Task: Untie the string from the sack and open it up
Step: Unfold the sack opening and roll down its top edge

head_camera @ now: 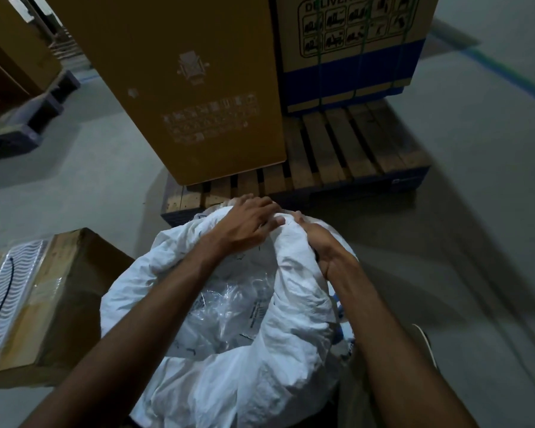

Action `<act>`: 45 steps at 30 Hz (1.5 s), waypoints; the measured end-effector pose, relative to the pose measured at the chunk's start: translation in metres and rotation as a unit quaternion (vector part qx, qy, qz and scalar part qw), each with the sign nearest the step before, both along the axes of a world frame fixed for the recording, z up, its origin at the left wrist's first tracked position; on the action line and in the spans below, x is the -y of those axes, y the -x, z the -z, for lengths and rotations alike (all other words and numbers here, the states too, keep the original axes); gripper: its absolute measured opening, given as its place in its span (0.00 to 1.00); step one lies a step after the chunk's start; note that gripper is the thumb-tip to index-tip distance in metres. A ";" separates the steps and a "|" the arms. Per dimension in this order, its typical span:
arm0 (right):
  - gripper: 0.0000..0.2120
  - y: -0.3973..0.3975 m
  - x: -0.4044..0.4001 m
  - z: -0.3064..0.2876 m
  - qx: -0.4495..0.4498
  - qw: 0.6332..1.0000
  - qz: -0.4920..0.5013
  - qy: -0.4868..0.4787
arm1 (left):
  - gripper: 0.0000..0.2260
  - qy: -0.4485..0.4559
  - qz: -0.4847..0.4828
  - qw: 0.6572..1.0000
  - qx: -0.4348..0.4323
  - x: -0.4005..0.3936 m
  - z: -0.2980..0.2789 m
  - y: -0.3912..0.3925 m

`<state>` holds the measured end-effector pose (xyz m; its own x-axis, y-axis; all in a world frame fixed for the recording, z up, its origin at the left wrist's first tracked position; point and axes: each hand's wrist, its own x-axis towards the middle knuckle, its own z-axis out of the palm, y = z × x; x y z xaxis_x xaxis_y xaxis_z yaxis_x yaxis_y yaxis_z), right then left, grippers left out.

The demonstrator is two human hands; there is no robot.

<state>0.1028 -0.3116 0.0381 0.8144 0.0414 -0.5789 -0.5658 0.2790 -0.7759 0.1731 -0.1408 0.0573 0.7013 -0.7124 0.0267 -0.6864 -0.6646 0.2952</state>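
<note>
A white woven sack (294, 350) stands on the floor right below me, its mouth gaping open. Clear plastic packets (229, 307) show inside it. My left hand (247, 227) lies over the far rim of the sack, fingers curled onto the bunched cloth. My right hand (318, 242) grips the right side of the rim, with the fabric gathered under its palm. The two hands nearly touch at the far edge. No string can be made out; the hands may be hiding it.
A wooden pallet (337, 156) lies just beyond the sack, carrying a tall brown carton (183, 88) and a blue-banded delivery carton (352, 57). A low cardboard box (59, 304) with a padded mailer on top sits at the left. Grey concrete floor (476, 211) spreads to the right.
</note>
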 end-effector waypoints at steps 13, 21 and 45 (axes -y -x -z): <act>0.29 0.014 0.002 -0.007 0.010 0.974 -0.011 0.225 | 0.22 -0.057 -0.175 0.982 0.034 0.017 -0.017 -0.023; 0.21 0.014 0.018 -0.016 -0.002 0.977 0.079 -0.196 | 0.25 -0.005 -0.021 0.999 -0.035 0.032 -0.013 -0.006; 0.46 0.036 0.016 0.009 0.023 0.950 0.020 0.312 | 0.27 -0.120 -0.100 0.988 0.022 0.065 -0.008 0.009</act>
